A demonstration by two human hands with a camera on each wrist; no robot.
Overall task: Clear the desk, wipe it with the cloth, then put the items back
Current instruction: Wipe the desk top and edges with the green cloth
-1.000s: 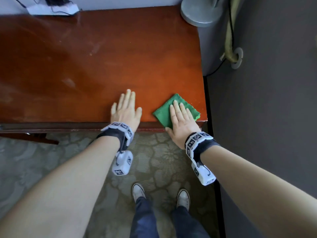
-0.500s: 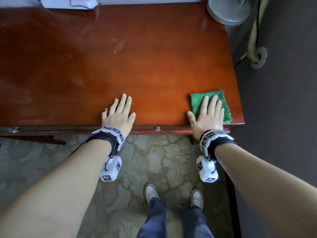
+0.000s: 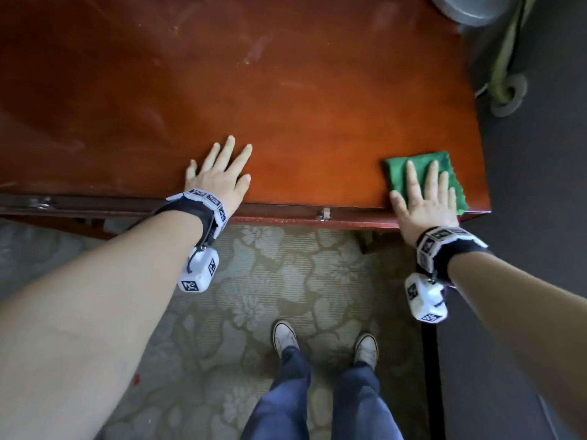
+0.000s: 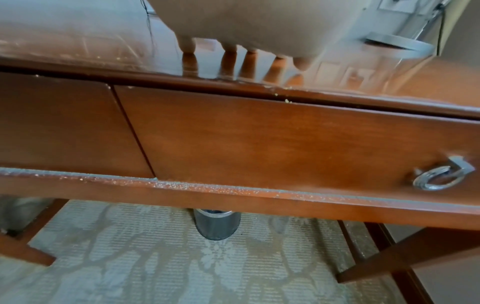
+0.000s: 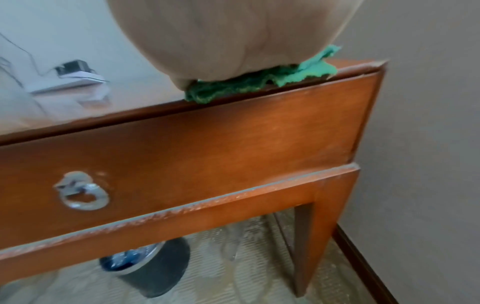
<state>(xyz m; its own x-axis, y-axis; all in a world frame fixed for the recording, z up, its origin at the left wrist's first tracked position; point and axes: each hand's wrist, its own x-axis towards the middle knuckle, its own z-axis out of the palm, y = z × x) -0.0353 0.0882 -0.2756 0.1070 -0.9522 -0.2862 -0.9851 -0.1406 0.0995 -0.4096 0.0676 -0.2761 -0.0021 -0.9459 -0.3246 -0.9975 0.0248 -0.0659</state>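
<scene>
Pressing flat on the cloth (image 3: 422, 173), the right hand (image 3: 424, 201) has its fingers straight and spread, palm down, at the desk's (image 3: 286, 106) front right corner. The cloth's near edge lies at the desk's front lip, bunched slightly under the palm in the right wrist view. It looks soft, thin and light, so it should slide easily on the glossy top and crumple if pushed from one edge; flat pressure through the middle suits it best. The left hand (image 3: 220, 173) rests open on the bare wood, fingers spread, holding nothing. Under the desk stands a dark bin (image 5: 153, 265); it seems to hold something blue, though blur hides what.
</scene>
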